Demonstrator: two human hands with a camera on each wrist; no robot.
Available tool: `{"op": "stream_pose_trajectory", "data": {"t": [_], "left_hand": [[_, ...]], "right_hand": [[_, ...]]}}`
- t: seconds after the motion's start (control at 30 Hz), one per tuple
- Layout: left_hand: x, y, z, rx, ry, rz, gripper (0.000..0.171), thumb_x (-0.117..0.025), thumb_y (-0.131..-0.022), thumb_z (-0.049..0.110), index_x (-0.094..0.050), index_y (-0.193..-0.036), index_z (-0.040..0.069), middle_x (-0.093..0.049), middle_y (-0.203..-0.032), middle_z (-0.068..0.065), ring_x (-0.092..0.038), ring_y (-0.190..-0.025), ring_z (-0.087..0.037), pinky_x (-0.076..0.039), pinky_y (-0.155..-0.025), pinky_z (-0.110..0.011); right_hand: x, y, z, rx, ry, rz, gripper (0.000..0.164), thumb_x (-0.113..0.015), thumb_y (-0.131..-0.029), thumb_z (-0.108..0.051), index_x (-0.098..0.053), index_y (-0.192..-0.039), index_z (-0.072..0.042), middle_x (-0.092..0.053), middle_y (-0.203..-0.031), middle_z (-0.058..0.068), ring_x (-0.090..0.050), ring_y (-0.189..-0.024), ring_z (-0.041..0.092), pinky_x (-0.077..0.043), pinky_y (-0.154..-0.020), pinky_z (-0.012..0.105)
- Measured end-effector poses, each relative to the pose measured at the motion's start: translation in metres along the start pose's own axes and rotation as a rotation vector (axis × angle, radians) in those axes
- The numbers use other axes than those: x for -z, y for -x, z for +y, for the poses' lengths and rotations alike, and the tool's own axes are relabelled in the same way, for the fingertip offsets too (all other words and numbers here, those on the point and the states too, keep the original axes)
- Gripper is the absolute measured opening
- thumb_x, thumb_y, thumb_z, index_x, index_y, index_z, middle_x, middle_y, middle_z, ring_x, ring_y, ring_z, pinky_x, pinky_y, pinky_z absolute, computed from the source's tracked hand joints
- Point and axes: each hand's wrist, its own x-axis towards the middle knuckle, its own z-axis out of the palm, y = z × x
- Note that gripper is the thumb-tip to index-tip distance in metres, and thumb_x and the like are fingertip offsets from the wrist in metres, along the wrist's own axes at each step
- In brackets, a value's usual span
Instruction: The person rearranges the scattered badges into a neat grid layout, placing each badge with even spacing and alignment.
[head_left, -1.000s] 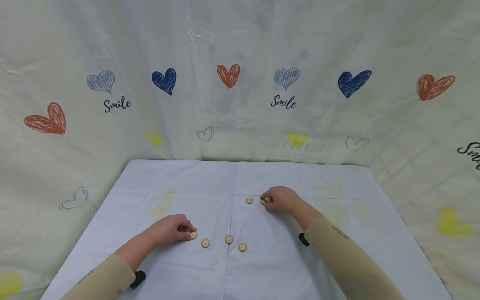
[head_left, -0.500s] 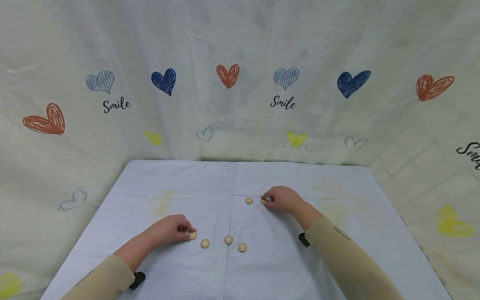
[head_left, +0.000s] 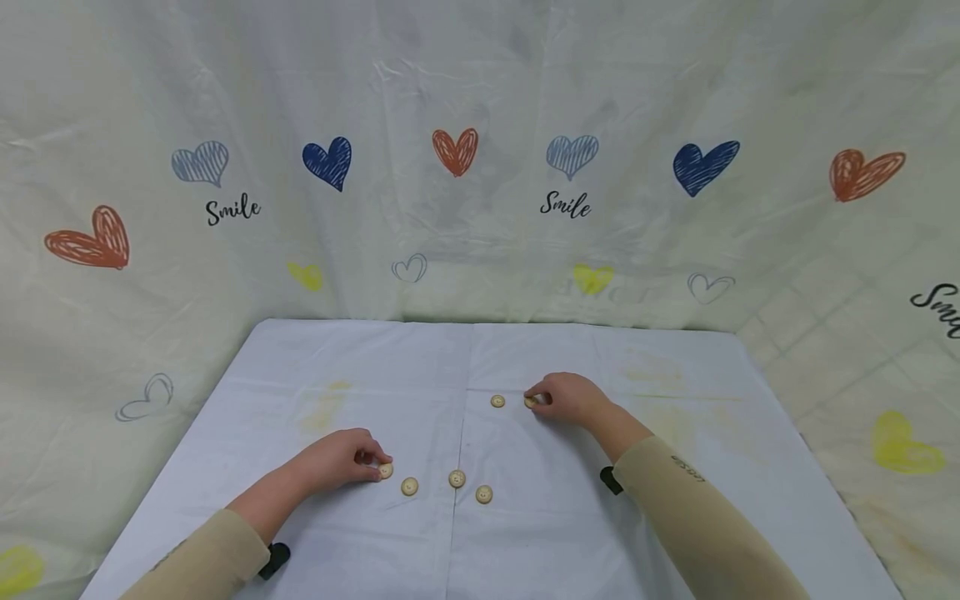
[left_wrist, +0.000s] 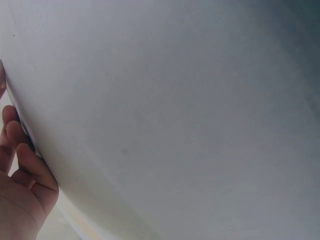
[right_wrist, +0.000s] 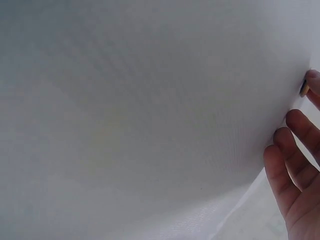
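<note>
Several round wooden buttons lie on the white-covered table in the head view. At the left, my left hand [head_left: 341, 460] pinches one button [head_left: 386, 471] between thumb and index finger, low over the cloth. Farther back, my right hand [head_left: 566, 398] pinches another button [head_left: 531, 402] by its right side. The edge of this held button [right_wrist: 303, 88] also shows in the right wrist view, between the fingertips. Left of it lies a loose button [head_left: 498, 401]. Nearer me sit three more: one button [head_left: 409, 486] beside the left hand, then a button [head_left: 457, 478] and a button [head_left: 484, 494].
White cloth covers the table [head_left: 360, 550], with a crease running down its middle. Behind it hangs a pale curtain [head_left: 495, 233] printed with hearts and the word "Smile". A black wrist device [head_left: 275, 560] is under the left sleeve, another [head_left: 611, 480] under the right.
My right hand has slid slightly to the right with its button, widening the gap to the loose button beside it. My left hand and the other buttons stay practically where they were.
</note>
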Motion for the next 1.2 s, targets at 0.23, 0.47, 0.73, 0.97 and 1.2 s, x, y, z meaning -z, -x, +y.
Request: {"op": "stream_pose_trajectory", "data": {"t": [0.23, 0.47, 0.73, 0.97, 1.2], "left_hand": [[-0.001, -0.001, -0.004, -0.014, -0.006, 0.010, 0.017, -0.078, -0.086, 0.029, -0.077, -0.102, 0.029, -0.058, -0.087, 0.017, -0.052, -0.081, -0.005, -0.046, -0.074, -0.028], [-0.002, -0.002, -0.004, -0.026, -0.007, 0.012, 0.017, -0.079, -0.086, 0.029, -0.077, -0.102, 0.029, -0.057, -0.087, 0.017, -0.052, -0.081, -0.005, -0.046, -0.073, -0.028], [-0.003, -0.001, -0.004, -0.022, 0.005, 0.002, 0.017, -0.078, -0.086, 0.028, -0.077, -0.103, 0.027, -0.057, -0.086, 0.015, -0.051, -0.079, -0.007, -0.045, -0.071, -0.029], [-0.005, -0.002, -0.004, -0.017, 0.002, -0.001, 0.016, -0.079, -0.086, 0.027, -0.077, -0.102, 0.029, -0.057, -0.086, 0.015, -0.051, -0.078, -0.007, -0.045, -0.071, -0.029], [-0.004, -0.003, -0.006, -0.017, 0.003, 0.001, 0.016, -0.079, -0.085, 0.029, -0.077, -0.101, 0.030, -0.057, -0.086, 0.016, -0.051, -0.079, -0.007, -0.045, -0.072, -0.029]], "right_hand": [[0.000, 0.004, 0.001, 0.016, -0.018, 0.021, 0.029, -0.073, -0.090, -0.028, -0.075, -0.119, -0.022, -0.053, -0.073, -0.009, -0.048, -0.072, 0.011, -0.040, -0.070, 0.033], [0.006, 0.019, 0.001, -0.020, -0.144, 0.055, 0.033, -0.075, -0.089, -0.026, -0.073, -0.122, -0.022, -0.054, -0.071, -0.007, -0.048, -0.068, 0.011, -0.041, -0.066, 0.031], [0.010, 0.041, 0.005, -0.051, -0.222, 0.060, 0.039, -0.077, -0.087, -0.031, -0.071, -0.125, -0.024, -0.055, -0.077, -0.008, -0.050, -0.071, 0.012, -0.043, -0.066, 0.031], [0.006, 0.068, 0.013, -0.003, -0.245, 0.075, 0.039, -0.078, -0.086, -0.033, -0.073, -0.122, -0.021, -0.054, -0.076, -0.010, -0.049, -0.070, 0.009, -0.043, -0.065, 0.028], [0.005, 0.082, 0.015, 0.015, -0.256, 0.067, 0.039, -0.078, -0.086, -0.035, -0.073, -0.122, -0.022, -0.055, -0.077, -0.013, -0.050, -0.071, 0.007, -0.044, -0.065, 0.026]]}}
